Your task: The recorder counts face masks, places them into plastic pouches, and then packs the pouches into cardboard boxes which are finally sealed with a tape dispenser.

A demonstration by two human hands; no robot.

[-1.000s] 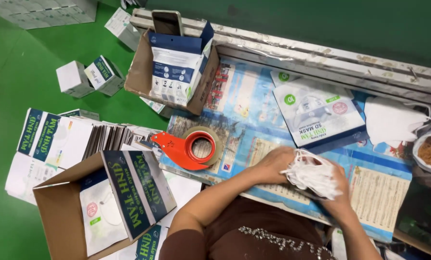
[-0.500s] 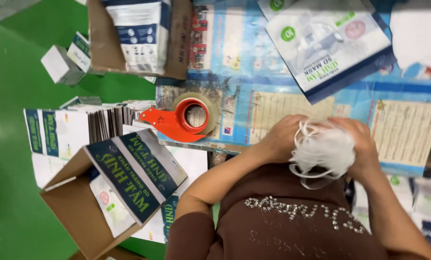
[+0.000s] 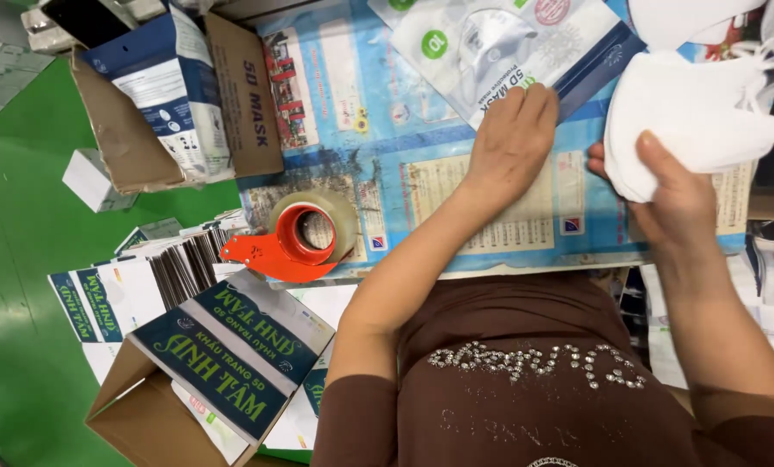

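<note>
My right hand (image 3: 671, 195) grips a stack of white face masks (image 3: 694, 117) at the right of the paper-covered table (image 3: 421, 186). My left hand (image 3: 512, 138) lies flat, fingers together, on the lower edge of a printed plastic mask pouch (image 3: 491, 43) at the far side of the table. The two hands are apart, with the mask stack to the right of the pouch.
A red tape dispenser with a clear roll (image 3: 296, 238) sits at the table's near left edge. A brown carton (image 3: 175, 99) holding blue-and-white boxes stands at the far left. Below, another carton (image 3: 205, 363) holds dark blue boxes beside flat folded boxes (image 3: 136, 281) on the green floor.
The hands, together on the mask bundle in front of me, have separated. The right hand now holds the masks further right; the left has reached forward onto the pouch.
</note>
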